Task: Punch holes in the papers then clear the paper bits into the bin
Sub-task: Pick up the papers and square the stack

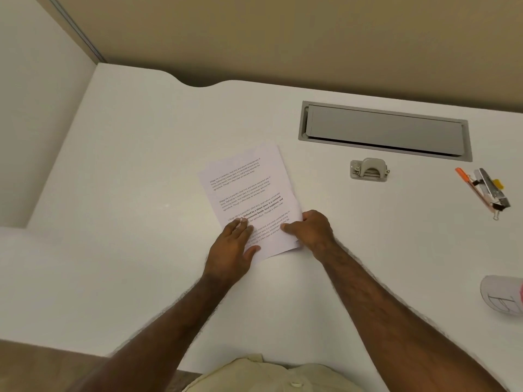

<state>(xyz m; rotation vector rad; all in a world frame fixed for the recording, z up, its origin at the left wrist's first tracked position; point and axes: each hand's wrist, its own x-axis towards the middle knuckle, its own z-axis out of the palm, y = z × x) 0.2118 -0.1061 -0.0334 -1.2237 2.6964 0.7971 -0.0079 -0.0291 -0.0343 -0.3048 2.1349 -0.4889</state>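
We have both hands on the papers (249, 199), a thin printed stack lying flat on the white surface (141, 165), turned a little so its long side runs up and to the left. Our left hand (233, 244) lies flat on the near left corner, fingers (240, 226) straight and pressing down on the text, thumb spread along the near edge. The left grip is wide and holds nothing. Our right hand (314, 229) takes the near right corner: the thumb (288, 228) lies on top of the sheet and the fingers curl at the right edge, so the right grip is narrow and pinches the papers.

The punch (368, 169), a small grey one, sits on the surface to the right of the papers and well apart from them, just in front of a long grey cable hatch (385, 130) set into the surface. Further right lie an orange pen (464, 176) with a heap of clips (492, 190). At the right border we see part of a white rounded thing (501, 297) with drawn lines; we cannot tell what it is.
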